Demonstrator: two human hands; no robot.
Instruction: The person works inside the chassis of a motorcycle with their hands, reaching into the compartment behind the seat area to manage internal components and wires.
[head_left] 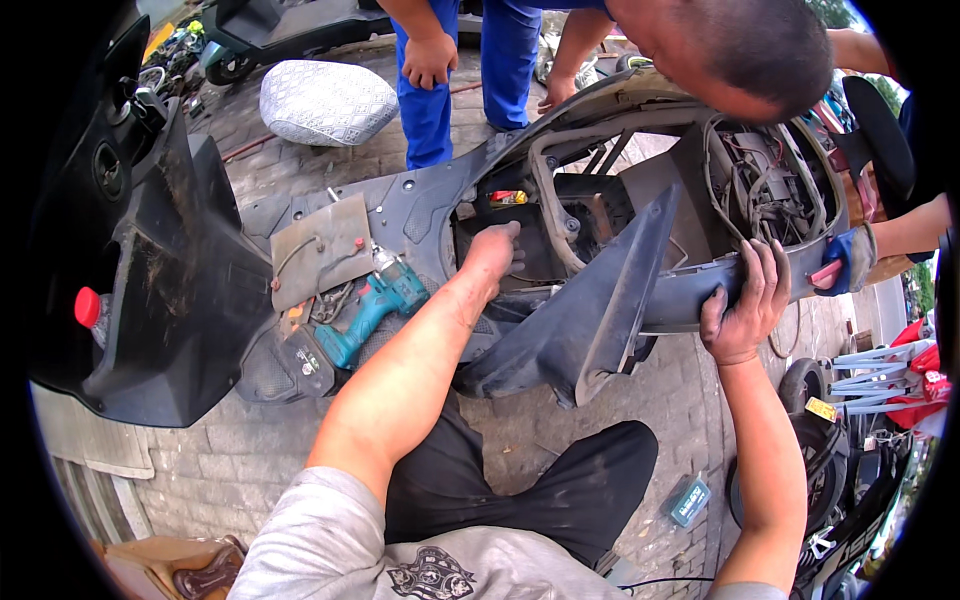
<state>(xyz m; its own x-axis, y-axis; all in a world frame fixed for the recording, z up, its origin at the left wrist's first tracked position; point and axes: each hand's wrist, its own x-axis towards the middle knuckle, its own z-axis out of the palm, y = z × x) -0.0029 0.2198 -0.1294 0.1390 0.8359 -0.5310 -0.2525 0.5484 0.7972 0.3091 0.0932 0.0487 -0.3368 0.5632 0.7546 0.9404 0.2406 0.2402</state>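
A stripped scooter body stretches across the view, its grey plastic side panel [690, 300] nearest me. My left hand [492, 255] is closed at the front edge of the open seat bay; whatever its fingers hold is hidden. Farther right, my right hand [752, 300] grips the side panel, fingers over its upper edge and thumb on the outer face. Between my hands, a loose dark pointed trim piece [600, 300] leans against the body. A teal cordless drill [375, 310] lies on the footboard left of my left forearm, beside a flat brown plate [322, 252].
A person in blue trousers [425, 110] bends over the far side. At the right, a gloved hand [850, 262] is by the tail. The black front shield [170, 290] rises left. A patterned seat [328, 102] sits behind; a teal box [690, 500] lies on the paving.
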